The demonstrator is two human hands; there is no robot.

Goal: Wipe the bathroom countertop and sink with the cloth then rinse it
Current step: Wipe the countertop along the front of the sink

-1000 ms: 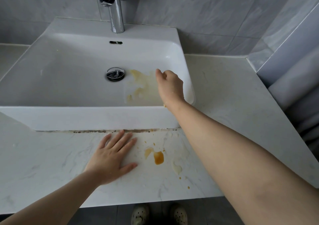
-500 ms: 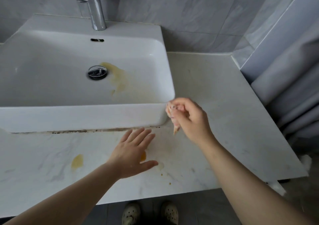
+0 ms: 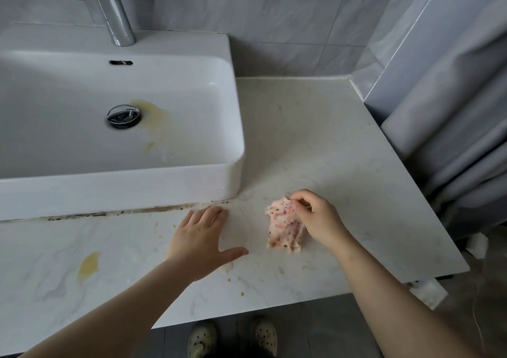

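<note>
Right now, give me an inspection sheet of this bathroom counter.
Surface: counter marbled, yellow stain at left, crumbs near front edge.
Job's things: cloth pink-speckled, bunched on counter; sink has yellow smear by drain.
Clutter: dark grime along sink base.
Grippers: left hand flat on counter; right hand fingers pinch cloth.
Cables: nothing seen.
Surroundings: faucet, grey tiles, curtain.

Left hand (image 3: 201,235) lies flat, fingers spread; right hand (image 3: 319,219) apparently pinches with curled fingers (image 3: 300,201), both forearms extended.
</note>
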